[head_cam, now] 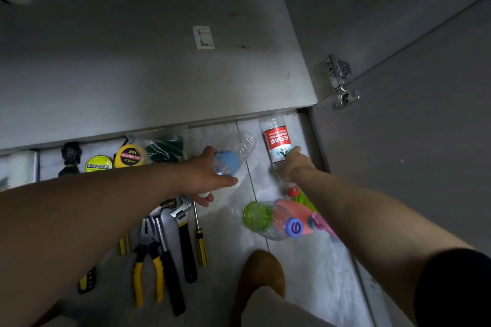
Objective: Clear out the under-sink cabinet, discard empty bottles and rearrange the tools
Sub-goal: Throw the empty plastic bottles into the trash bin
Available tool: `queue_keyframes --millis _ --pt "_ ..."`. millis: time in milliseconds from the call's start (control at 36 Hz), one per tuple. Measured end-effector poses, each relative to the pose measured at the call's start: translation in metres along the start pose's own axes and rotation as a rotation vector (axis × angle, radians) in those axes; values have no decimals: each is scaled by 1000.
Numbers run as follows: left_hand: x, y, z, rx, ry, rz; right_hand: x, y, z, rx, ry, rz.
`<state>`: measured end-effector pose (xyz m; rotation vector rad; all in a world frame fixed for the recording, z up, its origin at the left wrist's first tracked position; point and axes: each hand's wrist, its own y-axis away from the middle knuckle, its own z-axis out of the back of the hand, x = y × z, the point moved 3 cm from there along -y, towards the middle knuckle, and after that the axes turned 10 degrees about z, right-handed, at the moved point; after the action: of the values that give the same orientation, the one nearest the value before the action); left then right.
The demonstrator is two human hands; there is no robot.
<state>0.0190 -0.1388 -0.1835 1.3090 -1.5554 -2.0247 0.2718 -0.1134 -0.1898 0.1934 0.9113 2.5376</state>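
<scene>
Status: clear-out seems mostly done, sorting under way. Pliers (147,268), wrench (183,223) and screwdriver (199,239) lie side by side on the floor (313,268), handles toward me. Tape measure (130,155) and tape roll (98,163) sit in a row behind them, along the cabinet edge.

Left hand (204,175) wraps the blue-label bottle (228,162), which lies on its side. Right hand (291,164) grips the near end of the red-label bottle (276,141), lying by the right wall below the hinge (341,82). Both look empty.

Green bottle (268,218) and pink bottle (295,210) lie touching, just under my right forearm.

Light is poor: I cannot tell if this floor is inside the cabinet or in front of it.

Left to do: discard all the bottles, none binned yet; return the tools in order.
</scene>
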Motion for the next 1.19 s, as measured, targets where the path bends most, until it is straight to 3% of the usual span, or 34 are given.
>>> queue_keyframes --millis 306,556,861,1056,1194 --pt "-42 48 -2 -24 -206 -55 14 50 62 34 69 154" --pt "-101 177 -22 -142 -351 -184 -15 180 159 -207 -74 242" --pt "-132 291 -118 -268 -483 -459 -132 373 184 -620 -412 359" --pt "-131 340 -218 -159 -602 -546 -232 479 161 -827 -500 302" --pt "-117 349 -283 -83 -716 -550 -301 534 119 -859 -567 214"
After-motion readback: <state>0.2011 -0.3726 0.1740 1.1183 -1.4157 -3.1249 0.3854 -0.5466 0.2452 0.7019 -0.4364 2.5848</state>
